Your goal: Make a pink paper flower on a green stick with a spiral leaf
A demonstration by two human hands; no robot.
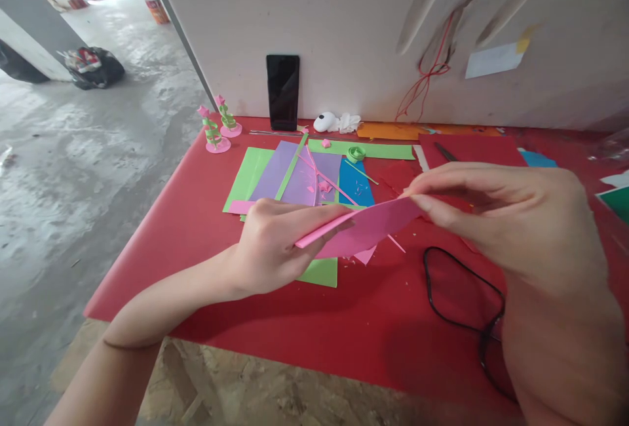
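Observation:
A folded sheet of pink paper [376,223] is held up above the red table, spanning both hands. My left hand [275,242] is closed around its left part, the fold lying between thumb and fingers. At the sheet's far right corner, my right hand [496,216] pinches the edge between thumb and forefinger. Beneath and behind lie a purple sheet [282,167], a light green sheet [246,180], a blue piece [350,185] and thin pink strips [334,183]. A coil of green paper [356,153] and a small pink star [325,143] sit farther back.
A black phone [284,93] leans against the white panel. Two small paper flowers [212,132] stand at the table's back left corner. Black cord [462,269] loops near my right wrist. Dark scissors [445,151] lie at the back right, partly hidden.

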